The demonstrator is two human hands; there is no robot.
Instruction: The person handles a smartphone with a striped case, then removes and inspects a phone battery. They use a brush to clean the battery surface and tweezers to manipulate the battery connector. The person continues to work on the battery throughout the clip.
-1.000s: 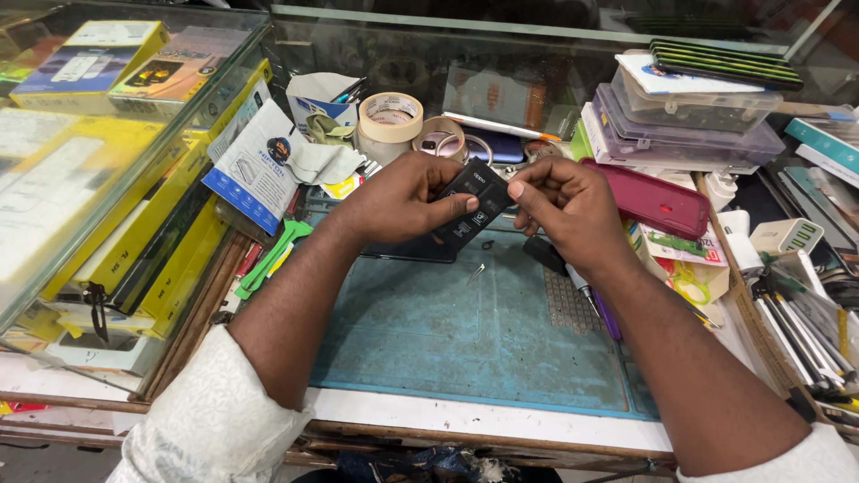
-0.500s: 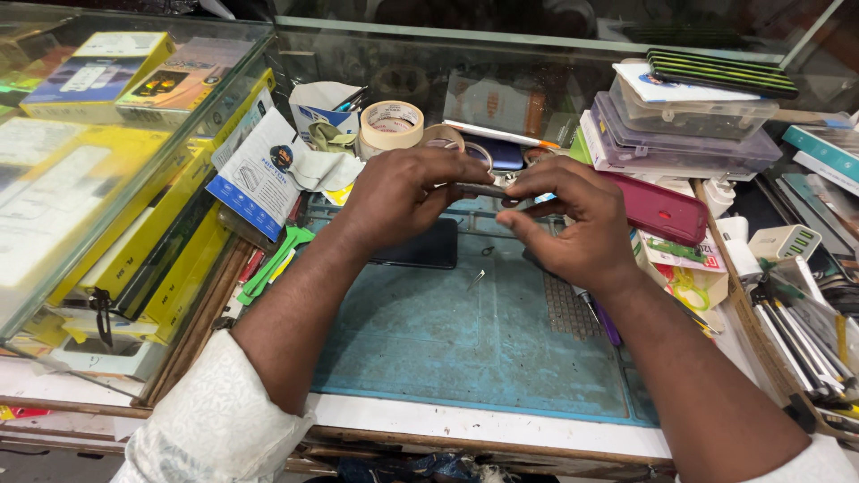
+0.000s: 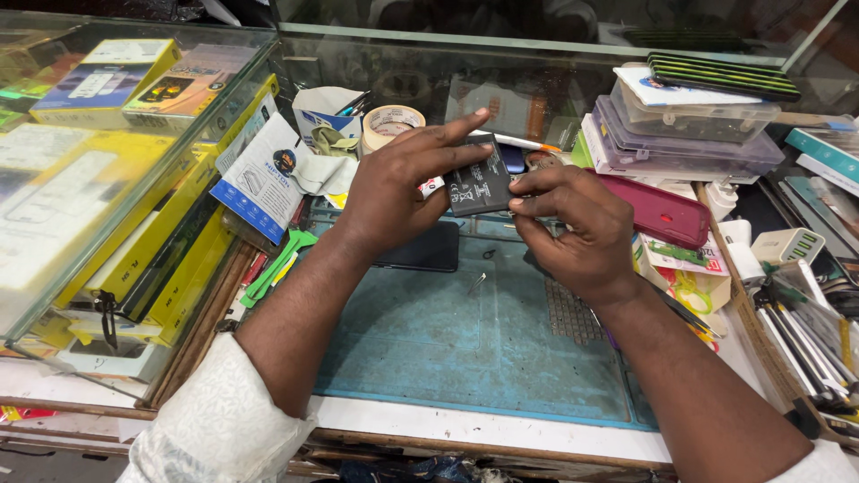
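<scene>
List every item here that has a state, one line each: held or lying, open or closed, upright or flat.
black battery: held above the mat by both hands
left hand: gripping battery, fingers extended
right hand: pinching battery edge
dark phone: lying flat on the blue mat
tape roll: lying flat
red phone case: lying flat

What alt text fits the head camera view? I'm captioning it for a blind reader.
Two bare hands hold a flat black rectangular battery above a blue work mat; the left hand supports it, and the right hand pinches its edge. A black phone lies beneath, beside a maroon phone case.
</scene>
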